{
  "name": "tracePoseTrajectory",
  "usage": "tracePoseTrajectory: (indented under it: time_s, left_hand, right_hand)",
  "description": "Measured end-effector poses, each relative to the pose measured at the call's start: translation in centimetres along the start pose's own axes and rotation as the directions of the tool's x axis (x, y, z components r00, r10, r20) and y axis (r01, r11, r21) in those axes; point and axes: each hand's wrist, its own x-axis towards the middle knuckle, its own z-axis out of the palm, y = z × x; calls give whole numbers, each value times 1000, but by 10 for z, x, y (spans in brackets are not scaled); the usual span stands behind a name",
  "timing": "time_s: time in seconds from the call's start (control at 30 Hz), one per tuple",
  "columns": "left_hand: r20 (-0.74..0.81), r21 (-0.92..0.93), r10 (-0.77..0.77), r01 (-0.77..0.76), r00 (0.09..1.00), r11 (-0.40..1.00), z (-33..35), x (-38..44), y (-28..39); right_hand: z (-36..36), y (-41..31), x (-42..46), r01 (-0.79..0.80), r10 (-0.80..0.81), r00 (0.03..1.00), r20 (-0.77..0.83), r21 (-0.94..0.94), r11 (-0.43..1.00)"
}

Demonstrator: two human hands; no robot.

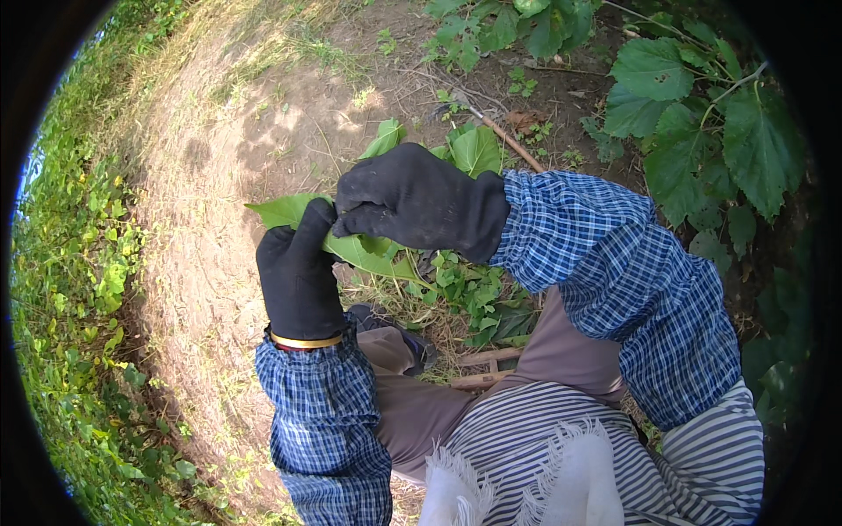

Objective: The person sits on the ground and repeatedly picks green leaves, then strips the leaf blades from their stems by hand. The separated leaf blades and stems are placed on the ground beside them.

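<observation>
A long green leaf (368, 258) is pinched between the thumb and fingers of my left hand (296, 276), which wears a black glove. The leaf's tip sticks out to the left past the thumb. My right hand (421, 200), in a matching dark glove, has its fingers closed against the same leaf, touching my left thumb. What its fingertips grip inside the fist is partly hidden. Beyond the right hand show more broad leaves (476, 151); whether the hand holds them cannot be told. Both forearms have blue checked sleeve covers.
Large-leaved branches (684, 131) hang on the right, close to my right arm. A thin wooden rod (510, 141) lies on the bare soil (289, 125). Between my legs are low green plants (467, 289) and a wooden slatted frame (483, 379). Dense foliage (72, 315) lines the left.
</observation>
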Motion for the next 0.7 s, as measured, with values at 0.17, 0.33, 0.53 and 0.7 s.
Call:
tracePoseTrajectory:
  time_s: [0.17, 0.33, 0.53, 0.7]
  left_hand:
    - [-83, 1, 0, 0, 997, 1000, 5, -1, 3]
    - [-190, 18, 78, -75, 979, 997, -1, 1, 8]
    - [-274, -4, 117, -123, 954, 992, -1, 1, 11]
    - [-299, -15, 172, -185, 938, 983, -4, 3, 12]
  right_hand:
    - [4, 8, -3, 8, -6, 999, -34, 61, 998]
    - [3, 8, -2, -17, 20, 999, 35, -98, 995]
    - [2, 7, -3, -145, 160, 980, 114, -133, 980]
    - [3, 13, -5, -154, 173, 978, 115, -158, 975]
